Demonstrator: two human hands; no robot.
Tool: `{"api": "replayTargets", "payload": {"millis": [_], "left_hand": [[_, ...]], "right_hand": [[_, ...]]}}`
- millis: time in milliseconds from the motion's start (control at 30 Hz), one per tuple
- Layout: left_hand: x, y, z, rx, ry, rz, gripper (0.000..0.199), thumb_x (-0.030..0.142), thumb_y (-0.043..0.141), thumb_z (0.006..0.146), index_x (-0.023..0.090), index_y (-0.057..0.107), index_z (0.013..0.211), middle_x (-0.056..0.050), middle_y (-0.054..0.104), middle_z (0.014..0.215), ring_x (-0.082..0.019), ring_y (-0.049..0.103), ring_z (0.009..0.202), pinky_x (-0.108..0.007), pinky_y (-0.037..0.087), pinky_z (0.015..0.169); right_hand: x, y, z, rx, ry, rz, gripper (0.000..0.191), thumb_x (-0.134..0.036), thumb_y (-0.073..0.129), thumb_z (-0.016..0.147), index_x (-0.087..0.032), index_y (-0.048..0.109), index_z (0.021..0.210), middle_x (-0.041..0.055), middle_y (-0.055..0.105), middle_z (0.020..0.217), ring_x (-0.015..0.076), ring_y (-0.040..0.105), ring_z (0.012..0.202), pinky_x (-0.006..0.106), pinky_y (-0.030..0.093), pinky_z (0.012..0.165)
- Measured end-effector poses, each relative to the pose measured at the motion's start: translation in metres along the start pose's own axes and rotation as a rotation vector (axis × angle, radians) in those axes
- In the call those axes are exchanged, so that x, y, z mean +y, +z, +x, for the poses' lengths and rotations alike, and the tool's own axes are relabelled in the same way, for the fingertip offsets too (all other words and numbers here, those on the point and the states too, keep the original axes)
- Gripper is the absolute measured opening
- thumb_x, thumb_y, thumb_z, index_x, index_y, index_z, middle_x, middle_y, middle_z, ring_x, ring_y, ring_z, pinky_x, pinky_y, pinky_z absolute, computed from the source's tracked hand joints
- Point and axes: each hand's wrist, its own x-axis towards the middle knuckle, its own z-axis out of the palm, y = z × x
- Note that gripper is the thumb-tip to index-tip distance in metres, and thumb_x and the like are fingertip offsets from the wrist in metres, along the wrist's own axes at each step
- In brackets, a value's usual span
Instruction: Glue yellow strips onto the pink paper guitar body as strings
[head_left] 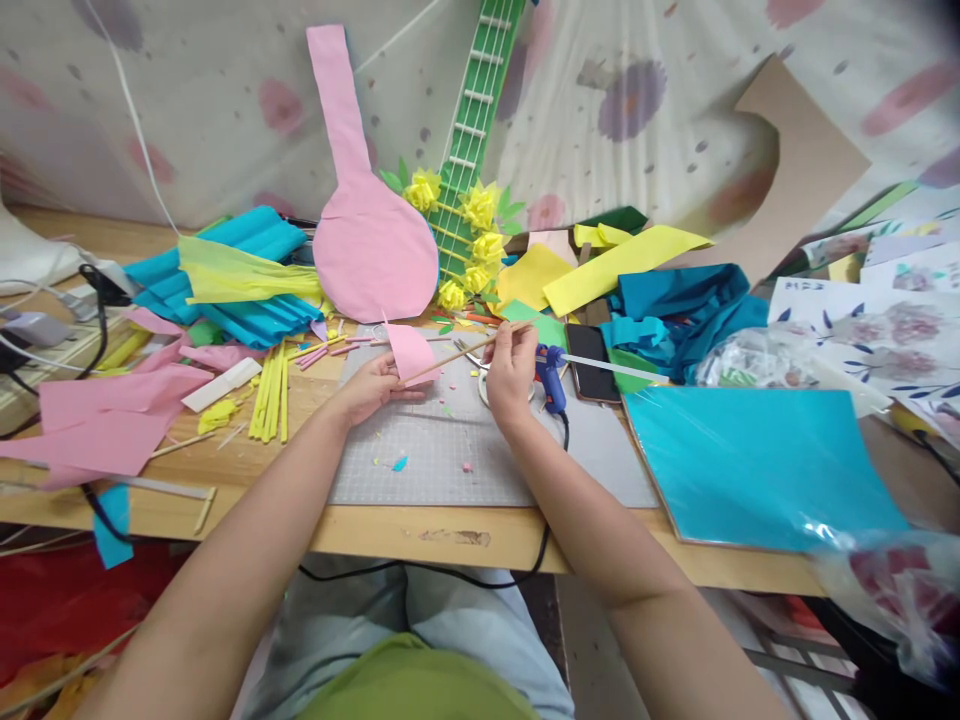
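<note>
My left hand (375, 388) pinches a small piece of pink crepe paper (411, 354) above the grey cutting mat (450, 470). In my right hand (513, 368) is a thin wooden stick (454, 356), slanting down to the left until its far end meets the pink paper near my left fingers. Scissors (471, 354) lie partly hidden behind my right hand. A blue glue gun (552, 378) with a long glue stick rests just right of that hand, beside a dark phone (592, 362).
At the back lean a pink guitar-shaped cutout (375, 245) and a green guitar (466, 150) with yellow flowers. Yellow paper strips (270, 395) and pink paper (112, 415) lie left. A blue sheet (757, 460) lies right. The glue gun's black cord (544, 545) hangs over the table edge.
</note>
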Motion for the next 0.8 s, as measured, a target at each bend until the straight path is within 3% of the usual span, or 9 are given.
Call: {"api": "replayTargets", "payload": {"millis": [100, 200, 433, 633, 700, 800], "left_hand": [[0.001, -0.003, 0.0, -0.076, -0.003, -0.014, 0.047, 0.004, 0.06, 0.061, 0.016, 0.059, 0.107, -0.014, 0.065, 0.106, -0.027, 0.061, 0.098, -0.042, 0.051, 0.081], [0.002, -0.005, -0.001, -0.067, 0.011, -0.037, 0.046, 0.004, 0.059, 0.061, 0.015, 0.059, 0.106, -0.014, 0.065, 0.105, -0.027, 0.062, 0.096, -0.043, 0.051, 0.081], [0.008, -0.001, -0.003, 0.026, -0.006, -0.04, 0.031, 0.012, 0.058, 0.069, 0.009, 0.063, 0.099, -0.017, 0.066, 0.102, -0.027, 0.064, 0.09, -0.043, 0.052, 0.078], [0.006, -0.004, -0.002, -0.085, 0.011, 0.011, 0.036, 0.015, 0.065, 0.069, 0.014, 0.061, 0.105, -0.014, 0.062, 0.113, -0.025, 0.059, 0.101, -0.038, 0.049, 0.085], [0.003, -0.006, -0.001, -0.076, 0.023, 0.009, 0.035, 0.019, 0.064, 0.071, 0.015, 0.06, 0.106, -0.014, 0.061, 0.114, -0.025, 0.059, 0.103, -0.038, 0.049, 0.085], [0.001, -0.006, 0.0, -0.055, 0.021, 0.0, 0.034, 0.019, 0.062, 0.072, 0.016, 0.06, 0.106, -0.014, 0.06, 0.116, -0.025, 0.058, 0.104, -0.038, 0.049, 0.085]], "right_hand": [[0.018, 0.006, 0.0, -0.019, 0.252, 0.072, 0.018, -0.04, 0.037, 0.085, -0.023, 0.033, 0.078, -0.0079, 0.041, 0.057, 0.0067, 0.043, 0.047, 0.019, 0.04, 0.049], [0.03, 0.009, -0.002, -0.017, 0.425, 0.136, 0.015, -0.034, 0.041, 0.082, -0.022, 0.033, 0.077, -0.0094, 0.043, 0.055, 0.0053, 0.043, 0.044, 0.017, 0.039, 0.046], [0.034, 0.007, -0.003, 0.031, 0.458, 0.185, 0.01, -0.027, 0.041, 0.082, -0.021, 0.035, 0.078, -0.0103, 0.045, 0.054, 0.0048, 0.045, 0.042, 0.017, 0.041, 0.044], [0.034, 0.006, -0.005, 0.053, 0.45, 0.202, 0.013, -0.03, 0.045, 0.081, -0.021, 0.036, 0.078, -0.0109, 0.046, 0.053, 0.0043, 0.046, 0.042, 0.017, 0.041, 0.045], [0.031, 0.007, -0.007, -0.027, 0.442, 0.225, 0.015, -0.03, 0.05, 0.078, -0.02, 0.039, 0.079, -0.0105, 0.048, 0.054, 0.004, 0.046, 0.042, 0.016, 0.04, 0.044], [0.026, 0.008, -0.011, -0.293, 0.504, 0.253, 0.017, -0.029, 0.057, 0.073, -0.018, 0.045, 0.079, -0.0091, 0.052, 0.054, 0.0038, 0.046, 0.04, 0.016, 0.039, 0.042]]}}
